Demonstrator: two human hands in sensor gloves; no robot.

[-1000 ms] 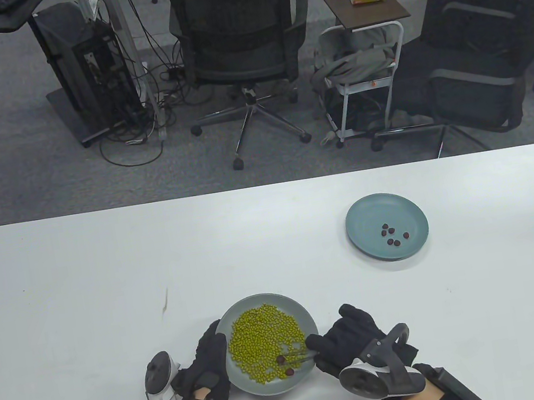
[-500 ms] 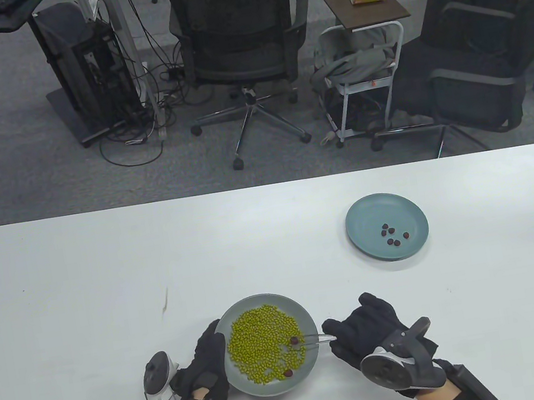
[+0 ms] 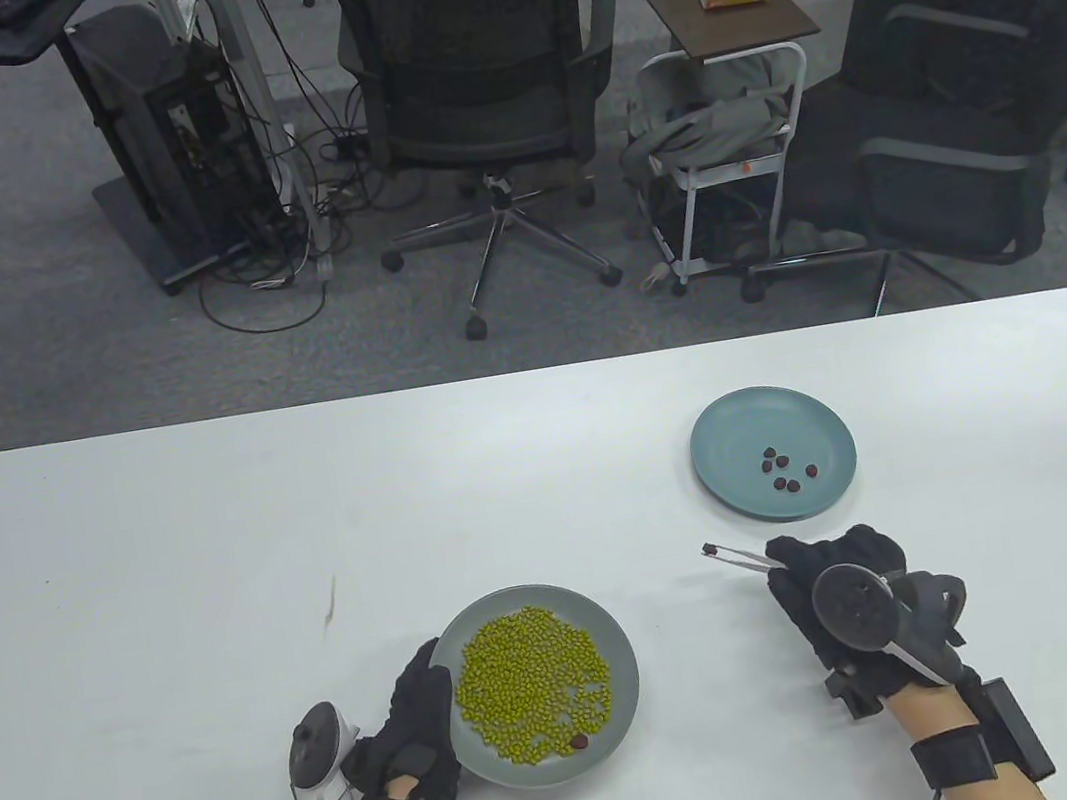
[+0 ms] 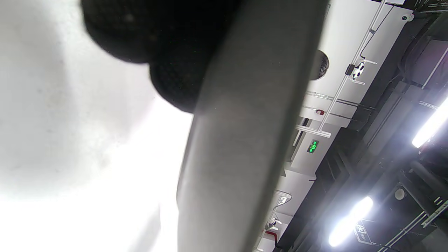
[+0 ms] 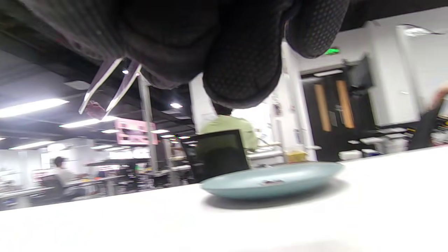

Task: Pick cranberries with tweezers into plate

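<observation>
My right hand point(image 3: 842, 589) grips metal tweezers point(image 3: 739, 559) that pinch one dark cranberry point(image 3: 708, 550) above the table, between the two plates. The right wrist view shows the tweezers point(image 5: 105, 84) closed on the cranberry point(image 5: 93, 109). The blue plate point(image 3: 721, 421) at the right holds several cranberries point(image 3: 786, 469); it lies ahead in the right wrist view point(image 5: 273, 182). The grey plate point(image 3: 611, 631) is filled with green beans point(image 3: 528, 684) and one cranberry point(image 3: 580, 742) near its front edge. My left hand point(image 3: 414, 733) holds the grey plate's left rim point(image 4: 245, 140).
The white table point(image 3: 167, 579) has a small brown mark point(image 3: 331, 602) left of the grey plate. Office chairs point(image 3: 474, 85), a cart point(image 3: 725, 137) and a computer tower point(image 3: 169, 144) stand on the floor beyond the table's far edge.
My right hand lifted the tweezers with a cranberry out of the grey plate and moved right and away, toward the blue plate. My left hand has not moved.
</observation>
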